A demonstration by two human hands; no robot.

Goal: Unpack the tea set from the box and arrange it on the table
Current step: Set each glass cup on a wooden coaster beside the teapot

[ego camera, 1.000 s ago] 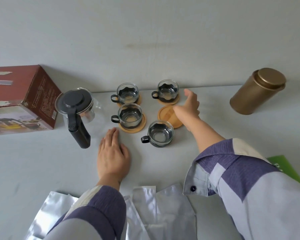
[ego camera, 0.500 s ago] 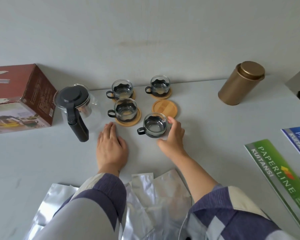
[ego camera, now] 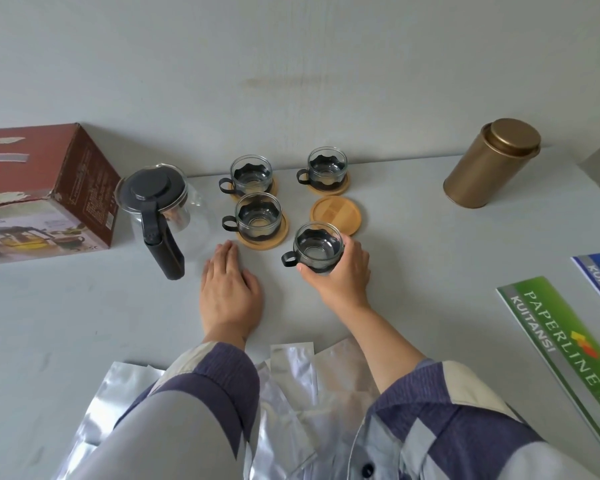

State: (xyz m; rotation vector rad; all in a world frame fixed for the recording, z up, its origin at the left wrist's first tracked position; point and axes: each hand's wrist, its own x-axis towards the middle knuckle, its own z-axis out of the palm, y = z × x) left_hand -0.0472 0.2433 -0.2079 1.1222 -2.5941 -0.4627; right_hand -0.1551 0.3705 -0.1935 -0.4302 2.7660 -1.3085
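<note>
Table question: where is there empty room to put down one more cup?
The grey table is bare between the gold metal tin and the empty round wooden coaster, and in front of the red cardboard box. It is crowded round the glass teapot with black lid, the cups on coasters and both hands. Silver foil bags cover the near edge.

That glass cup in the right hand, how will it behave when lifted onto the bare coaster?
The cup looks like thin clear glass, so probably fragile and light. The right hand wraps its smooth wall, which may be slippery. It is short and wide, so it should sit steady on the flat coaster.
</note>
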